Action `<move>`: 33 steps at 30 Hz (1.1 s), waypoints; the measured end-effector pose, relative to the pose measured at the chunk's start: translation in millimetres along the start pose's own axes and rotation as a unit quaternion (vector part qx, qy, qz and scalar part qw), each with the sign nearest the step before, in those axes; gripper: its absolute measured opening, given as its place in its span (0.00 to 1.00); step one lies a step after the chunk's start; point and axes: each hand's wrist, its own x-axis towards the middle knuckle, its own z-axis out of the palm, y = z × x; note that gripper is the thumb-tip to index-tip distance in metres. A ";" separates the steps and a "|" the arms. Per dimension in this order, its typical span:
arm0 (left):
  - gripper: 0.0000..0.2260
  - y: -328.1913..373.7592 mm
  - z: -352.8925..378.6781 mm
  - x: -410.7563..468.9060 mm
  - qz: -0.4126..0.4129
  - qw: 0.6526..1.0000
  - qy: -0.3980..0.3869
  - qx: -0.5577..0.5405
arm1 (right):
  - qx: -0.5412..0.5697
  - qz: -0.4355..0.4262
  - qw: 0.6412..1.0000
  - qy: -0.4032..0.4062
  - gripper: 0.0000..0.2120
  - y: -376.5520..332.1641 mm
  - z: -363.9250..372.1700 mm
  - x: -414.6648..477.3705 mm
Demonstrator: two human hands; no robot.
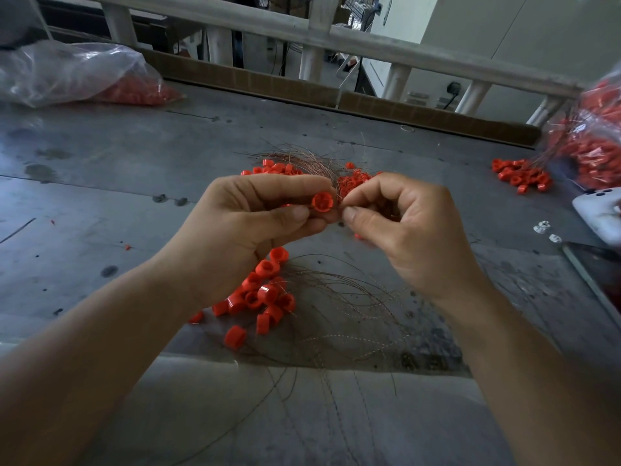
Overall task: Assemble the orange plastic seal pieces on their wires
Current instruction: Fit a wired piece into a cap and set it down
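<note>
Orange cap [322, 202] is pinched between the thumb and fingers of the left hand [242, 227], held up over the middle of the grey surface [100, 183]. Its open face, with a cross-shaped inside, is turned toward the camera. The right hand [410, 230] is closed in a fine pinch touching the cap's right side. What it pinches is too small to make out, but it is probably a wire end, since a bundle of wires [312, 163] fans up just behind both hands.

The likeliest fault is a missed entry. The wire is thin and springy, and any hole in the cap is hidden here, so the tip may skid across the plastic, bend or fray. A bent tip would be harder to feed.

The left hand holds the cap only by its rim. A hard push from the right could twist it out, and it would drop into the pile [262, 297] of caps below, toward the near edge, and be lost among them.

Tangling is the 3rd hazard. The strands [353, 317] beside that pile curl over the near edge under both forearms. A snagged strand, or a neighbour dragged from the bundle, could pull caps off the surface.
</note>
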 end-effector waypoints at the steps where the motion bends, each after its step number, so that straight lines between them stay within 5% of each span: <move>1: 0.14 0.0 0.3 -0.2 0.001 1.000 0.000 0.002 | 0.000 0.000 1.000 0.000 0.10 -0.2 -0.3 -0.1; 12: 0.12 1.7 -0.4 -0.7 -0.003 1.000 0.006 -0.020 | 0.024 0.002 1.000 -0.017 0.11 1.7 -1.7 0.4; 22: 0.11 3.2 -1.2 -1.0 -0.027 0.996 -0.045 -0.076 | 0.203 0.097 0.972 -0.068 0.07 2.7 -5.3 2.3; 33: 0.09 0.5 0.1 -0.1 -0.040 0.994 -0.027 -0.099 | 0.160 0.127 0.973 -0.107 0.10 10.1 -7.5 6.5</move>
